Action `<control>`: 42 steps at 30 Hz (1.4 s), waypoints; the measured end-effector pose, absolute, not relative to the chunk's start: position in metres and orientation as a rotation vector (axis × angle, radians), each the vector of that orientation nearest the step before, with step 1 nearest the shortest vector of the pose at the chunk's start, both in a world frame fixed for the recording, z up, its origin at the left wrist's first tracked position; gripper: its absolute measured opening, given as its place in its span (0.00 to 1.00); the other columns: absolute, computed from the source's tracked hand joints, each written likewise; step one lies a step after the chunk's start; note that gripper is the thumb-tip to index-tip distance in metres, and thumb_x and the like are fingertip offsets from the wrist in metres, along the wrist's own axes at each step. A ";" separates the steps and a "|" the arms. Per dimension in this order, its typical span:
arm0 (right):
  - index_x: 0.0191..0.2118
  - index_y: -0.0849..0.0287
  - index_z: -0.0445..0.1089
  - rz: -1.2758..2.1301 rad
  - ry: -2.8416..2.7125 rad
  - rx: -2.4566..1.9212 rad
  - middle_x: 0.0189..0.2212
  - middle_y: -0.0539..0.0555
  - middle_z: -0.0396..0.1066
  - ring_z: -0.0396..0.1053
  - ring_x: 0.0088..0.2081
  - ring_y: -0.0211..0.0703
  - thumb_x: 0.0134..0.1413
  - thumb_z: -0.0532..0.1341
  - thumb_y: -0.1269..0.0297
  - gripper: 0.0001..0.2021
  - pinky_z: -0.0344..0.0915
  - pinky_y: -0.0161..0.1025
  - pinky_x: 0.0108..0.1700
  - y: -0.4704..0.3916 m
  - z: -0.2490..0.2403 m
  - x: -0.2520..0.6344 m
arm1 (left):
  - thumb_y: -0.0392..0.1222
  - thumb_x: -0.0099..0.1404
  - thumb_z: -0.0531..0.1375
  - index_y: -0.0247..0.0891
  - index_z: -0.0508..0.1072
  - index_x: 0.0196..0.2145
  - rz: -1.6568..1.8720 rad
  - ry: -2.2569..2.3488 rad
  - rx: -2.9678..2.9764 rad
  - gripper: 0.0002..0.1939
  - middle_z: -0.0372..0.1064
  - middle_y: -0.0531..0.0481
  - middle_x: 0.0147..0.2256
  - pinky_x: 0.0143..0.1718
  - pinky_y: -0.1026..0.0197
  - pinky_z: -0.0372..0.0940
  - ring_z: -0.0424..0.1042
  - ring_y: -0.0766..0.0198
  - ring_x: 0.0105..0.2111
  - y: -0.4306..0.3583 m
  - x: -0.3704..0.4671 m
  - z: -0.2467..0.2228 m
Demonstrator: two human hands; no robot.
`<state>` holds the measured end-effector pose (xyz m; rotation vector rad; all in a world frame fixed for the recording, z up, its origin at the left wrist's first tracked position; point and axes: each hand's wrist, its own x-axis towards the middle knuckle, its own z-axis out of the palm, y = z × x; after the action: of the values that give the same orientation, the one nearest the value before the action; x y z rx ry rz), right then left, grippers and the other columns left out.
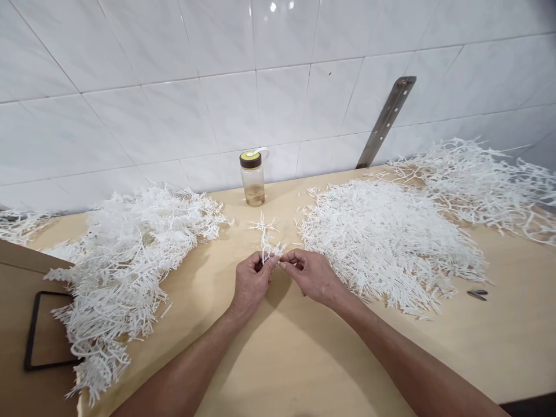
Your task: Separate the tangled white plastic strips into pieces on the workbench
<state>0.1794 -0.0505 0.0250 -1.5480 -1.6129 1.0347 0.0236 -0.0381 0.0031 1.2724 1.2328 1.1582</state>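
My left hand (256,277) is closed on a white branching twig-like piece (264,240), whose thin spiky arms rise above the fingers. Right beside it, my right hand (309,272) pinches with thumb and forefinger at a side tip of the same piece; the exact spot is partly hidden by the fingertips. To the right of my hands spreads a heap of short thin white sticks (382,237). A tall pile of white branching pieces (130,255) lies on the left.
Behind my hands a lidded clear bottle (254,188) stands near the tiled wall. More white branches (490,179) lie back right. Small dark objects (478,295) rest at the right. A metal bracket (386,121) leans at the wall. A brown box-like panel (26,324) borders the left.
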 end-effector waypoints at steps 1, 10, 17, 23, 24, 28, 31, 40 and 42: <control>0.36 0.57 0.75 1.067 -1.604 -1.544 0.28 0.50 0.75 0.63 0.17 0.34 0.56 0.58 0.58 0.11 0.59 0.34 0.21 -0.050 0.025 0.180 | 0.53 0.58 0.65 0.36 0.71 0.26 1.156 1.232 1.290 0.16 0.59 0.59 0.15 0.17 0.68 0.53 0.57 0.72 0.15 -0.039 0.024 0.003; 0.34 0.56 0.75 1.075 -1.570 -1.518 0.25 0.48 0.73 0.61 0.15 0.33 0.54 0.59 0.58 0.10 0.58 0.32 0.17 -0.052 0.023 0.178 | 0.52 0.60 0.63 0.36 0.74 0.29 1.151 1.206 1.367 0.15 0.59 0.58 0.16 0.20 0.67 0.54 0.57 0.71 0.17 -0.039 0.023 -0.001; 0.29 0.57 0.73 1.138 -1.561 -1.518 0.22 0.45 0.68 0.62 0.14 0.32 0.55 0.58 0.59 0.10 0.60 0.31 0.17 -0.051 0.024 0.181 | 0.50 0.61 0.63 0.36 0.75 0.28 1.168 1.206 1.470 0.13 0.61 0.56 0.18 0.23 0.66 0.54 0.58 0.69 0.20 -0.042 0.023 0.001; 0.31 0.58 0.71 1.178 -1.548 -1.548 0.25 0.47 0.69 0.64 0.14 0.32 0.55 0.57 0.60 0.09 0.61 0.32 0.17 -0.054 0.024 0.176 | 0.49 0.63 0.60 0.38 0.70 0.27 1.166 1.243 1.486 0.13 0.58 0.57 0.20 0.24 0.66 0.54 0.56 0.69 0.21 -0.044 0.024 0.000; 0.31 0.57 0.70 1.190 -1.547 -1.556 0.24 0.47 0.68 0.64 0.14 0.33 0.56 0.57 0.60 0.08 0.60 0.32 0.17 -0.054 0.023 0.174 | 0.49 0.63 0.60 0.38 0.68 0.26 1.179 1.250 1.502 0.13 0.58 0.57 0.20 0.25 0.66 0.54 0.56 0.68 0.21 -0.045 0.024 0.001; 0.30 0.56 0.69 1.095 -1.603 -1.619 0.22 0.48 0.68 0.66 0.18 0.36 0.56 0.56 0.62 0.07 0.60 0.33 0.21 -0.052 0.017 0.169 | 0.46 0.62 0.60 0.39 0.66 0.24 1.278 1.249 1.617 0.12 0.56 0.56 0.20 0.26 0.65 0.54 0.55 0.67 0.23 -0.050 0.023 0.006; 0.25 0.57 0.66 0.751 -1.665 -1.710 0.24 0.51 0.70 0.69 0.26 0.40 0.53 0.57 0.67 0.06 0.61 0.35 0.27 -0.050 0.013 0.169 | 0.46 0.63 0.60 0.39 0.69 0.28 1.308 1.180 1.730 0.10 0.60 0.54 0.23 0.28 0.64 0.56 0.58 0.66 0.24 -0.053 0.022 0.009; 0.32 0.56 0.64 1.153 -1.331 -1.564 0.18 0.44 0.65 0.63 0.13 0.35 0.55 0.59 0.59 0.07 0.61 0.33 0.17 -0.049 0.023 0.182 | 0.51 0.65 0.59 0.38 0.68 0.29 1.237 1.205 1.361 0.14 0.58 0.58 0.19 0.22 0.67 0.54 0.57 0.70 0.19 -0.039 0.022 -0.004; 0.32 0.57 0.64 1.190 -1.325 -1.523 0.17 0.44 0.65 0.63 0.13 0.34 0.54 0.60 0.58 0.08 0.62 0.33 0.17 -0.049 0.020 0.183 | 0.51 0.64 0.60 0.38 0.68 0.28 1.221 1.211 1.322 0.15 0.58 0.58 0.18 0.21 0.67 0.54 0.56 0.71 0.18 -0.035 0.021 -0.004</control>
<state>0.1828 -0.0487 0.0204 -1.5234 -1.3252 1.1897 0.0208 -0.0355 -0.0040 1.3215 1.2113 1.2214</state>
